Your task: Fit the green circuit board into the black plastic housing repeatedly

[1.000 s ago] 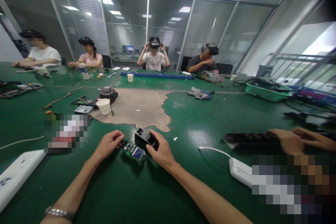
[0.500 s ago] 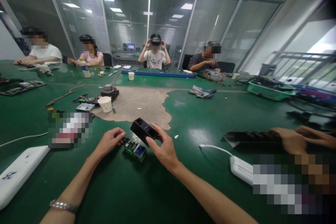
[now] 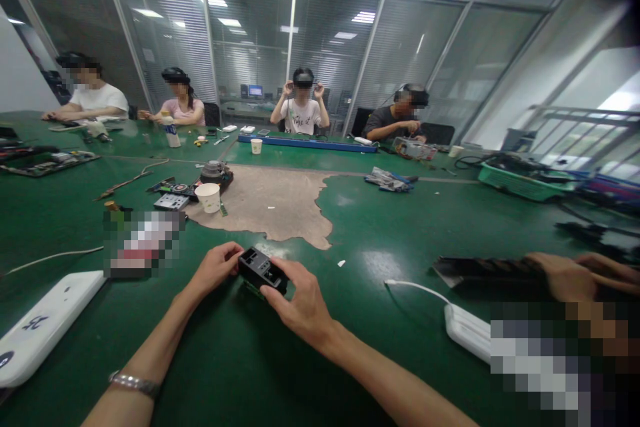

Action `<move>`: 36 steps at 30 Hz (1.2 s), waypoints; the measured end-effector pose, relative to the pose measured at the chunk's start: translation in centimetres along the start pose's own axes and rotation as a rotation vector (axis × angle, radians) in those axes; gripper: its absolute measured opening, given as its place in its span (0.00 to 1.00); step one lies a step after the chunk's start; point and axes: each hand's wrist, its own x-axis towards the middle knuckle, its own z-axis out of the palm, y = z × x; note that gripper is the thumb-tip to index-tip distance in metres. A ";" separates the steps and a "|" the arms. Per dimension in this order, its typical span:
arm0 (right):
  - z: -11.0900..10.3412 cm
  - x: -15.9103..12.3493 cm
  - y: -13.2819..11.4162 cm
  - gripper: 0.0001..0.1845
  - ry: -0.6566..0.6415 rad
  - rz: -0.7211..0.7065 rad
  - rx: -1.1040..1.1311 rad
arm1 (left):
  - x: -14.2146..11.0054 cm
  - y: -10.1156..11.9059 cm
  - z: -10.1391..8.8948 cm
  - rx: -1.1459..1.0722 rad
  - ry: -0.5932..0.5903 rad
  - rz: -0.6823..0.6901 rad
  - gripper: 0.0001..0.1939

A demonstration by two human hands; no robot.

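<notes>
In front of me, a black plastic housing (image 3: pixel 263 269) with cut-out openings faces up. My right hand (image 3: pixel 305 300) grips its right end between thumb and fingers. Below the housing, a thin green edge of a circuit board (image 3: pixel 253 289) shows; most of it is covered. My left hand (image 3: pixel 219 268) is closed at the left end of the board, its fingertips against the housing's corner. How far the two parts fit together cannot be made out.
A paper cup (image 3: pixel 208 197) and electronic parts (image 3: pixel 173 201) stand on the brown patch's left side. White power banks lie left (image 3: pixel 53 327) and right (image 3: pixel 465 330). At right, another person's hands (image 3: pixel 565 275) hold a long dark part (image 3: pixel 485 272). Gloves (image 3: pixel 387 179) lie farther back.
My right hand has lowered the black housing leftward and down over the circuit board, which is now mostly hidden. My left hand stays at the board's end. The view has shifted slightly.
</notes>
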 end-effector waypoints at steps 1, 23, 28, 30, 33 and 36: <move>0.1 -0.1 0.0 0.26 -0.004 -0.009 -0.009 | 0.0 0.0 0.0 0.011 0.006 0.003 0.16; 0.3 -1.5 1.3 0.34 -0.126 0.014 -0.061 | -0.1 0.5 0.0 0.017 0.026 -0.013 0.16; -0.6 -0.8 0.8 0.30 -0.049 0.066 0.038 | 0.0 0.4 0.0 0.020 0.009 -0.017 0.16; -1.2 -0.1 0.7 0.29 -0.003 0.092 0.121 | 0.0 0.2 0.0 0.015 0.004 -0.022 0.16; -1.7 0.7 1.6 0.27 0.076 0.149 0.216 | 0.0 0.1 0.0 0.010 -0.005 -0.032 0.16; -1.4 0.9 3.5 0.26 0.099 0.203 0.199 | 0.0 0.1 0.1 -0.007 -0.003 -0.040 0.15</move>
